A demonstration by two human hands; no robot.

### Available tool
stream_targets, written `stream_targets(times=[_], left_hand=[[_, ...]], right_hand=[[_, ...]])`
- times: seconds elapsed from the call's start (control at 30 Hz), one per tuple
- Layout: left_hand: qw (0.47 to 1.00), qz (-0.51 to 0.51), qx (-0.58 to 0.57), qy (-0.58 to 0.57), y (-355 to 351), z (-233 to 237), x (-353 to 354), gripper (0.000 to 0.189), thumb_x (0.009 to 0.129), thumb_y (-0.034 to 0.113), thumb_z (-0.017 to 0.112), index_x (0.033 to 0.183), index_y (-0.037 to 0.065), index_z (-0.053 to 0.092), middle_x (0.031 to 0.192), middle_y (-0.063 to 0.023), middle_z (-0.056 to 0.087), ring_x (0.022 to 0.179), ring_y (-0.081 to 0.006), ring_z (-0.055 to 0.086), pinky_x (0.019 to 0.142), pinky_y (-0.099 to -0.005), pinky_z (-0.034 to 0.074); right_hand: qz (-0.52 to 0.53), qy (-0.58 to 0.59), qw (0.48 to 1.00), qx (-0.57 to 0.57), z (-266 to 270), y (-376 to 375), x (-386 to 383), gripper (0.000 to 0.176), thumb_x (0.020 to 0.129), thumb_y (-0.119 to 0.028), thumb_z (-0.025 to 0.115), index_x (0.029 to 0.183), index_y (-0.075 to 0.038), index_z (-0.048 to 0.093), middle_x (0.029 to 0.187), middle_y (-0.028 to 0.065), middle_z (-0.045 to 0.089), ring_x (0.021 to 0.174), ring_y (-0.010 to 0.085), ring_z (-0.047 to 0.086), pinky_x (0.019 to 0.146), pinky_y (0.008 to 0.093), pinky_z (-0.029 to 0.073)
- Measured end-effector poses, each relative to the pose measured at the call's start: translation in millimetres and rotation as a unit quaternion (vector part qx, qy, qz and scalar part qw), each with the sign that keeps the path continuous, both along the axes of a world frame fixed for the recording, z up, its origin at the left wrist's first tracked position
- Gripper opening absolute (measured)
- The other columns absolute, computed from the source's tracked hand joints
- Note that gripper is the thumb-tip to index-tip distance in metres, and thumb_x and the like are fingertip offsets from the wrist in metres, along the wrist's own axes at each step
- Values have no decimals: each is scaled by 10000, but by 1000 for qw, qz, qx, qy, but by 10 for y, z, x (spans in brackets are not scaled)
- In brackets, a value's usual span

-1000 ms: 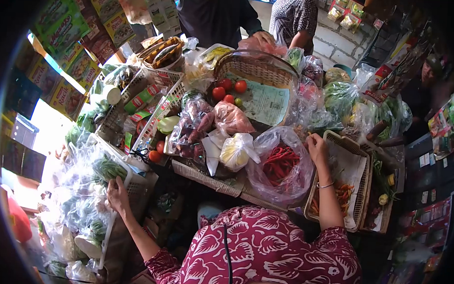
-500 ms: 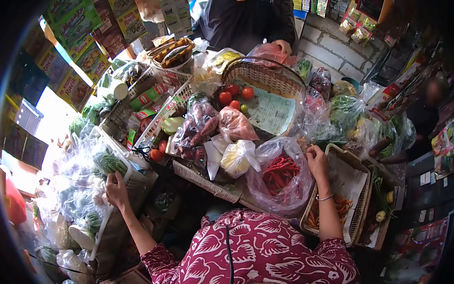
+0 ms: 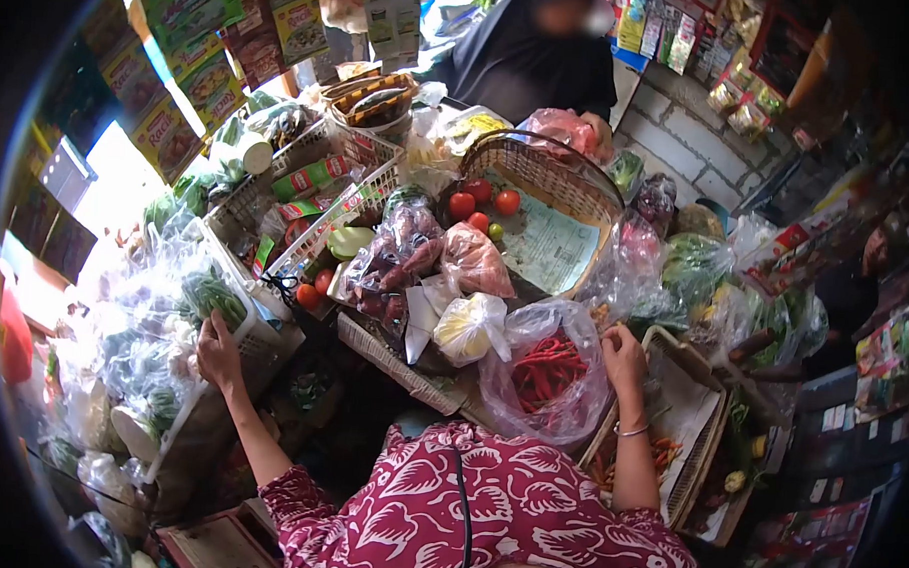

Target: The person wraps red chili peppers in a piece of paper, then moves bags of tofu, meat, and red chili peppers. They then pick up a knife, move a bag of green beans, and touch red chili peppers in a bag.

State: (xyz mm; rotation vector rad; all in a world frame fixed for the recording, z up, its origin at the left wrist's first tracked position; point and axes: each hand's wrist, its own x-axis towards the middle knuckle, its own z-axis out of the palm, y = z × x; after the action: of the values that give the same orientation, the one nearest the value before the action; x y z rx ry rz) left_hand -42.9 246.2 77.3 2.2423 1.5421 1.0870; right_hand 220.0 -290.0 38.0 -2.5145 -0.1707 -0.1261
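Note:
On the left, my left hand (image 3: 218, 352) touches the bundle of green vegetables (image 3: 212, 294) in clear plastic, its fingers bent against it. Whether it grips the bundle is hard to tell. My right hand (image 3: 624, 356), with a bracelet on the wrist, is at the right edge of the open plastic bag of red chilies (image 3: 549, 371). Its thumb and fingertips are pinched together, and anything between them is too small to make out. Left of the chilies lies a knotted bag with pale yellow contents (image 3: 465, 329). A basket with small orange chilies (image 3: 666, 454) lies under my right forearm.
A wicker basket (image 3: 601, 251) holds tomatoes (image 3: 461, 206) and paper. Bags of purple produce (image 3: 401, 247) and leafy greens (image 3: 697, 264) surround it. White crates (image 3: 383, 181) stand at the left. Another person in dark clothing (image 3: 527, 66) stands across the goods. Sachets (image 3: 189, 14) hang upper left.
The whole view has shifted and tilted slightly. Both hands remain near the same goods, the left at the greens and the right beside the chili bag. The person across appears farther right.

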Motion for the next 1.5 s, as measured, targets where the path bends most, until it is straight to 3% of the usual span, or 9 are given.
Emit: stream_targets(times=[0.27,0.33,0.37,0.43,0.67,0.77,1.0,1.3,1.5], left_hand=[[1000,10,-14,-16,36,-17,3,504,857,515,381,712,86,603,591,-108,565,584,-301,556,541,-416,387],[999,43,-7,8,37,-26,16,497,852,513,394,707,84,597,591,-104,566,579,-292,556,536,-412,386],[999,43,-6,10,15,-4,18,480,852,505,401,714,91,599,606,-105,577,596,-293,567,543,-409,393],[999,33,-19,13,15,18,13,476,852,503,403,714,92,601,614,-107,582,608,-295,573,548,-408,399],[999,33,-19,-6,-12,48,24,497,818,531,451,688,76,603,622,-106,591,621,-285,583,571,-404,409],[995,37,-70,60,-102,203,31,520,764,583,496,692,82,619,653,-114,605,650,-279,593,595,-399,420],[995,31,-75,53,-92,230,46,563,720,621,514,661,66,592,642,-124,590,682,-293,586,617,-406,411],[994,33,-87,49,-62,207,30,559,730,605,511,676,53,579,634,-121,576,669,-294,569,606,-402,399],[999,19,-39,11,-123,193,28,414,697,490,627,745,80,599,687,-73,618,692,-255,593,627,-379,425]], right_hand=[[12,8,1000,-13,52,27,-14,137,773,-247,550,800,-118,586,707,37,633,729,253,603,817,543,342],[8,1,1000,-10,55,34,-24,146,746,-224,568,831,-106,587,697,40,618,692,223,601,704,377,408],[9,2,1000,-11,32,24,-14,146,746,-224,568,831,-106,587,697,40,618,692,223,601,704,377,408],[5,11,1000,-12,-26,-7,14,145,757,-231,565,818,-101,590,701,44,627,710,247,599,799,505,369],[2,11,1000,-16,70,38,-32,144,758,-233,565,814,-102,587,684,37,613,698,240,592,801,508,370],[7,13,1000,-13,79,40,-40,142,764,-238,562,810,-107,586,686,34,613,700,239,592,807,527,362],[8,19,1000,-7,30,10,-7,152,773,-258,557,823,-118,588,686,25,608,709,238,592,834,590,316],[3,16,1000,-19,26,17,-20,157,770,-264,559,829,-121,585,698,21,610,727,237,594,845,615,301],[9,20,1000,-10,19,13,-12,161,772,-267,561,831,-119,586,712,24,616,733,240,595,842,599,313]])
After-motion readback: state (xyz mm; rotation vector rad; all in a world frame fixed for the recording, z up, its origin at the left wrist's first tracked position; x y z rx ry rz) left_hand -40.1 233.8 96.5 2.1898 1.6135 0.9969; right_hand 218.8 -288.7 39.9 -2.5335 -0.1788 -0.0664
